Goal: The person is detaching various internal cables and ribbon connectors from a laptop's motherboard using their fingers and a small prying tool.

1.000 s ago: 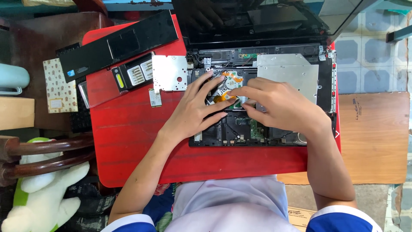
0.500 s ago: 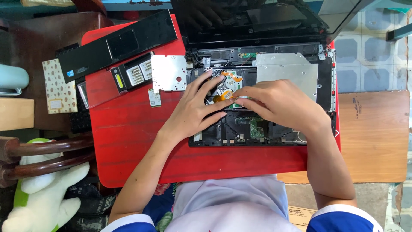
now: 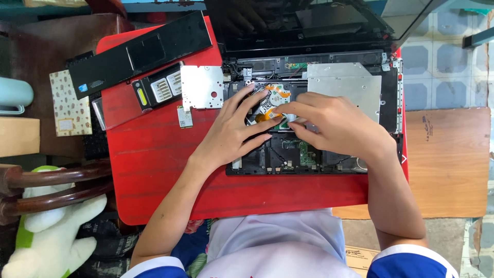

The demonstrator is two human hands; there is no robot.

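Observation:
An opened black laptop (image 3: 314, 154) lies on a red table (image 3: 154, 154), its keyboard deck off and its inner boards showing. My left hand (image 3: 231, 136) rests flat on the laptop's left half, fingers spread towards a small part with orange flex cable (image 3: 275, 98). My right hand (image 3: 334, 126) sits just right of it, its fingertips pinching at that cable near the middle. A silver drive cover (image 3: 342, 82) lies behind my right hand.
On the table's left lie a black palm-rest panel (image 3: 139, 54), a black battery (image 3: 157, 90), a silver metal plate (image 3: 201, 87) and a small green card (image 3: 185, 117). The lid (image 3: 309, 23) stands open at the back. A wooden chair arm (image 3: 51, 180) and a plush toy (image 3: 46, 237) are lower left.
Both hands stay on the laptop's middle. My right fingertips have shifted slightly left over the orange cable; my left fingers have spread a little.

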